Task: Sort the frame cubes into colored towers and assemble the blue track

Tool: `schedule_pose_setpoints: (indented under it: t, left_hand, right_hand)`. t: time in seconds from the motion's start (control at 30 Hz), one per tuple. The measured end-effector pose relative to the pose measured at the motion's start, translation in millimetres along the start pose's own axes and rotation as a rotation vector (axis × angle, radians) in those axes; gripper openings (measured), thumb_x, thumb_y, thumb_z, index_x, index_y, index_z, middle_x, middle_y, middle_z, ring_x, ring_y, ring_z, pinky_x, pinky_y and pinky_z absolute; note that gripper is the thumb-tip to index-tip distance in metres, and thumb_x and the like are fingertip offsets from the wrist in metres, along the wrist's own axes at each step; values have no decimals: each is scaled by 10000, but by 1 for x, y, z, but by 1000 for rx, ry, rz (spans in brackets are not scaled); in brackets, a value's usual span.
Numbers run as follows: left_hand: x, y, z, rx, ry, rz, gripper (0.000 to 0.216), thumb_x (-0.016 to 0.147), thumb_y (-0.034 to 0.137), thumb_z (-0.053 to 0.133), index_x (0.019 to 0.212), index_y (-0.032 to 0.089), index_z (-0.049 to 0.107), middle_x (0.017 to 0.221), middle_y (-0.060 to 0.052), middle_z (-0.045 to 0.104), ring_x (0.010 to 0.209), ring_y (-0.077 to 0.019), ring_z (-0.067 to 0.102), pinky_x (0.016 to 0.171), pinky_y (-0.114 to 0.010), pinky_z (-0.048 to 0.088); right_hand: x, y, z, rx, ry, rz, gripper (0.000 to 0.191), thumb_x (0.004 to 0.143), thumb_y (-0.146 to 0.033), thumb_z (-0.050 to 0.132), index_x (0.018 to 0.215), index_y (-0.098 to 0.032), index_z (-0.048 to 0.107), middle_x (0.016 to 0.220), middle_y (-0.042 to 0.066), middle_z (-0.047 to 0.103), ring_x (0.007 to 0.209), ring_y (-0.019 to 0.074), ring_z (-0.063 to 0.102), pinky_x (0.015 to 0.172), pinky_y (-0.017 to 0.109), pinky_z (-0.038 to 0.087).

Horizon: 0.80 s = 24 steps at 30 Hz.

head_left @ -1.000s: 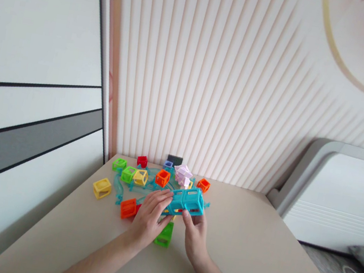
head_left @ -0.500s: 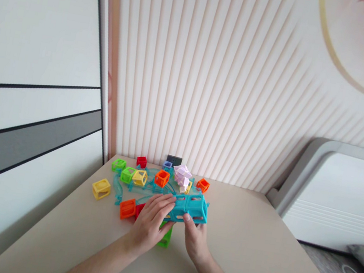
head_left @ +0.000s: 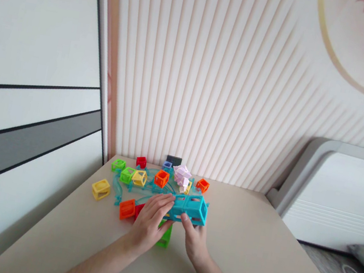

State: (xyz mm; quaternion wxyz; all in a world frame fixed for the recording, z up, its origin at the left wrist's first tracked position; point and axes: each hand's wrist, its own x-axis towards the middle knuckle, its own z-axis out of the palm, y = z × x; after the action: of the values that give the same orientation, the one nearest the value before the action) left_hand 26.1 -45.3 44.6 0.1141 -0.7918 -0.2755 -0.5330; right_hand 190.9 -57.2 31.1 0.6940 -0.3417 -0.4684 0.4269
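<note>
Both hands hold a teal frame piece (head_left: 191, 208) made of joined open cubes, a little above the beige table (head_left: 253, 255). My left hand (head_left: 150, 222) grips its left end with curled fingers. My right hand (head_left: 193, 237) pinches its lower edge from beneath. A green open cube (head_left: 165, 237) stands on the table just under and between my hands. An orange cube (head_left: 127, 208) and a red cube (head_left: 138, 209) lie left of my left hand.
Behind lie clear teal curved track pieces (head_left: 138, 188), green cubes (head_left: 127, 174), yellow cubes (head_left: 101, 188), orange cubes (head_left: 161, 178), a red cube (head_left: 141, 162), a pale pink cluster (head_left: 183, 176) and a dark block (head_left: 174, 159) against the ribbed wall. A grey-framed white panel (head_left: 336, 195) stands right.
The teal frame piece has shifted slightly right and levelled out in my hands. Both hands kept their grip and moved little.
</note>
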Motion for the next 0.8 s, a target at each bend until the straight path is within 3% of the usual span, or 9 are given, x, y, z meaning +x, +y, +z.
schedule_pose_setpoints:
  t: [0.33, 0.8]
  left_hand:
    - [-4, -4, 3, 50, 29, -13, 459, 917, 99, 631, 1357, 166, 521, 1223, -135, 714, 1189, -253, 663, 1019, -458, 565]
    - [1, -1, -3, 81, 30, 53, 440, 926, 103, 628, 1352, 130, 520, 1223, -151, 715, 1183, -252, 665, 1022, -455, 554]
  right_hand:
    - [0, -4, 7, 9, -17, 31, 320, 768, -454, 815, 965, -217, 729, 890, 57, 783, 827, 247, 722, 794, 380, 598]
    - [-3, -8, 3, -81, -38, -23, 346, 803, -477, 782, 1029, -220, 739, 979, 88, 784, 879, 265, 732, 855, 417, 597]
